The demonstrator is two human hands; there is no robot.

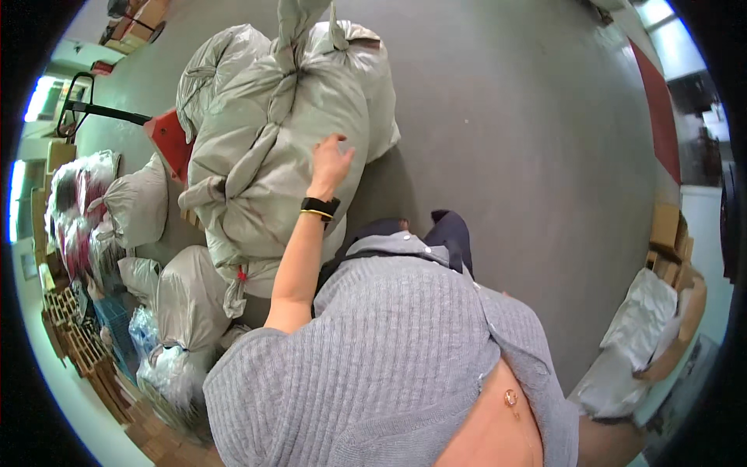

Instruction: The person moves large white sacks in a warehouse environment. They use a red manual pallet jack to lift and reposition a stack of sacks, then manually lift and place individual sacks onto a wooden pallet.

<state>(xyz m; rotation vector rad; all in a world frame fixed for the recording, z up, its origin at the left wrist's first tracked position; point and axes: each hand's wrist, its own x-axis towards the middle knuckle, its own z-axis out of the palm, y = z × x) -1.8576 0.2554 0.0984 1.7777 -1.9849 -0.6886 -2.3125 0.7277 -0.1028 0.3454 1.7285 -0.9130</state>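
Left hand (pixel 331 162), fingers spread, rests flat on the large grey tied sack (pixel 268 148) at upper centre. Sack appears soft, bulky, probably heavy; knotted neck offers grip. Right hand not visible.

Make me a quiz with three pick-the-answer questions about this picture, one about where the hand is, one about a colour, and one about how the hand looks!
1. Where is the left hand?
A. On the big tied grey sack
B. On the floor
C. On a wooden pallet

2. What colour is the knitted sweater?
A. Red
B. Grey
C. Green

3. How does the left hand look?
A. Closed in a fist around a rope
B. Open, fingers spread on the sack
C. Hidden from view

Answers:
1 A, the palm rests against the sack's side.
2 B, the ribbed knit in the lower middle is grey.
3 B, the fingers lie spread flat and grip nothing.
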